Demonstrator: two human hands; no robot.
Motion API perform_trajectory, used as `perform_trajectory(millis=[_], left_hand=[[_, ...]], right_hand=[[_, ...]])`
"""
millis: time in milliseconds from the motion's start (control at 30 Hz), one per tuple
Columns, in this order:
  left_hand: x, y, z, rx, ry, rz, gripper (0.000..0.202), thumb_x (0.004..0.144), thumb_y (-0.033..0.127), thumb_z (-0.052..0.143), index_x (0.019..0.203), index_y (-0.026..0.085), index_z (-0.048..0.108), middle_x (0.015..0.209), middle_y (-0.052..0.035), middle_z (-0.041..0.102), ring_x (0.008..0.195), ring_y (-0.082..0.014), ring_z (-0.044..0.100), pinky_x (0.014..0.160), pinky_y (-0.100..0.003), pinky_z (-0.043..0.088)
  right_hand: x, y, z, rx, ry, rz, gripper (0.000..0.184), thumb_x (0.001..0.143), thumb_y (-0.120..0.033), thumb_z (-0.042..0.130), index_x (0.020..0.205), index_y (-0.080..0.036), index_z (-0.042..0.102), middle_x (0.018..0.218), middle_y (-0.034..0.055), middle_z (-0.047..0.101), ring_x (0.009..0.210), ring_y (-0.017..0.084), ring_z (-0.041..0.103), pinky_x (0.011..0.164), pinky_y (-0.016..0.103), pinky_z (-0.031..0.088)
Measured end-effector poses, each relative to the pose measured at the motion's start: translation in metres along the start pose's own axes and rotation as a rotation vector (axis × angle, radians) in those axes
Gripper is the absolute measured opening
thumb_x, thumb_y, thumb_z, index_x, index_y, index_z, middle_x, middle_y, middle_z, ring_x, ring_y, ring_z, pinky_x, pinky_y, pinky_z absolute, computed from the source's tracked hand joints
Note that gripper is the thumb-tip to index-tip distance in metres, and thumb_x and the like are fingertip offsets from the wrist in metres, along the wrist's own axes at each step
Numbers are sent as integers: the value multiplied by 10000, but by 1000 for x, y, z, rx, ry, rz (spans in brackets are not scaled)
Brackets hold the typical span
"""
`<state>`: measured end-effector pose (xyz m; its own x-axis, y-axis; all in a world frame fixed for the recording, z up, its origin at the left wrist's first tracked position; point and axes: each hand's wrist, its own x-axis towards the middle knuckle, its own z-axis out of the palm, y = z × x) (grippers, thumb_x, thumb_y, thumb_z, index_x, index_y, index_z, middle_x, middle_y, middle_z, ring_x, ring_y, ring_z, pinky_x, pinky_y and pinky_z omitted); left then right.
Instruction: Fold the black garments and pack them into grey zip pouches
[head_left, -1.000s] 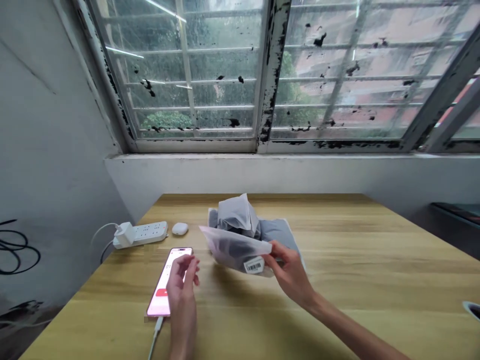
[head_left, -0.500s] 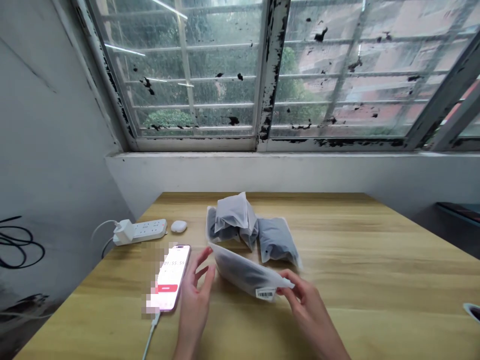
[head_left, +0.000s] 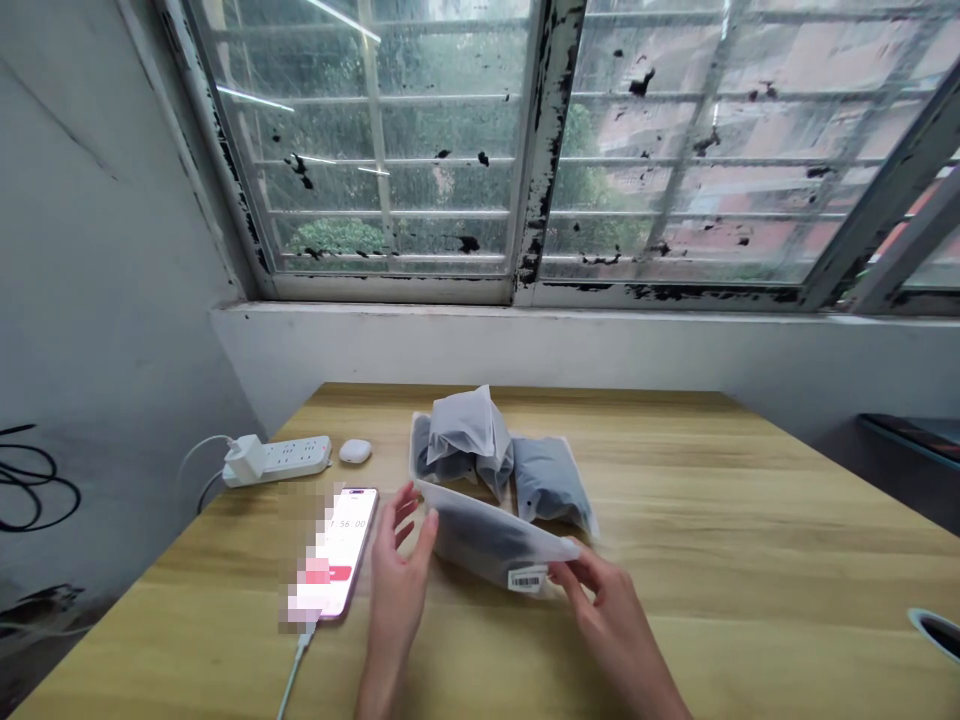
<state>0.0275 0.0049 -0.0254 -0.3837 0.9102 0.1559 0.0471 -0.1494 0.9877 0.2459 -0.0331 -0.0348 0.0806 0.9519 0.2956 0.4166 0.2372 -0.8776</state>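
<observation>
Right hand (head_left: 611, 625): closed in a pinch, thumb and fingers gripping the near right corner of the frosted poly bag (head_left: 487, 540).

Left hand (head_left: 397, 590): open, fingers spread, with the thumb tip right at the bag's left edge. Whether it touches, I cannot tell.

Bag position: tilted between the 2 hands, over the wooden table (head_left: 675, 560) and just in front of the other bags.

Bag handling: likely light and soft, with thin, slippery film around something dark and pliable. A pinch at a flat edge or corner looks surest, though the contents may sag in the middle.

Barcode sticker (head_left: 527, 579): white, on the bag's near face. The bars show, but the digits are too small to read, and no brand is visible.

Smartphone (head_left: 337, 555): lies left of the left hand, partly pixelated, showing about 1:56.00 above a red button, with a white charging cable (head_left: 296, 660) at its near end.

Stacked bags (head_left: 465, 430): at least 2 more frosted bags, one folded over the heap, a greyish one (head_left: 547, 485) beside it.

Far left: a white power strip (head_left: 281, 460) with a plug adapter (head_left: 244, 458), and a white earbud case (head_left: 354, 451) just beside it.

Beyond: a barred window (head_left: 375, 150) — wet glass, black paint flaking.
</observation>
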Motion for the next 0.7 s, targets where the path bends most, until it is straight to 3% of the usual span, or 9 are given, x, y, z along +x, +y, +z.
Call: perform_trajectory(millis=[133,267,367,533,700], left_hand=[[3,5,-3,-5,-90,-14,528,729,516,741,1137,186,682,1068,-110,760,1044,-286,706,933,-427,547],[3,11,-11,56,-138,39,346,751,527,739,821,189,712,818,-64,758,852,-259,724,807,-362,578],[0,11,-14,42,-149,62,348,747,532,758,726,193,685,723,-40,730,754,-233,716,711,-307,578],[-6,8,-16,15,-178,78,309,755,493,765,760,191,698,720,-30,724,719,-213,706,677,-279,571],[-5,13,-19,87,-208,177,218,793,414,728,766,199,706,723,-22,714,706,-208,688,656,-273,552]], right_hand=[[-2,0,0,-9,-3,7,463,905,-596,560,900,-187,778,801,105,793,693,253,754,564,279,593],[-3,-3,-4,-24,165,-28,401,869,-527,644,1060,-198,771,877,106,812,712,259,765,629,317,631],[-4,-8,-9,-10,274,-58,364,847,-521,690,1008,-206,777,901,101,813,715,253,760,647,324,641],[-3,-10,-15,0,290,-70,337,897,-527,646,870,-216,772,892,100,813,731,241,764,627,290,624],[2,-7,-23,-131,296,-238,255,919,-458,640,826,-251,758,1073,103,784,972,280,741,802,373,611]])
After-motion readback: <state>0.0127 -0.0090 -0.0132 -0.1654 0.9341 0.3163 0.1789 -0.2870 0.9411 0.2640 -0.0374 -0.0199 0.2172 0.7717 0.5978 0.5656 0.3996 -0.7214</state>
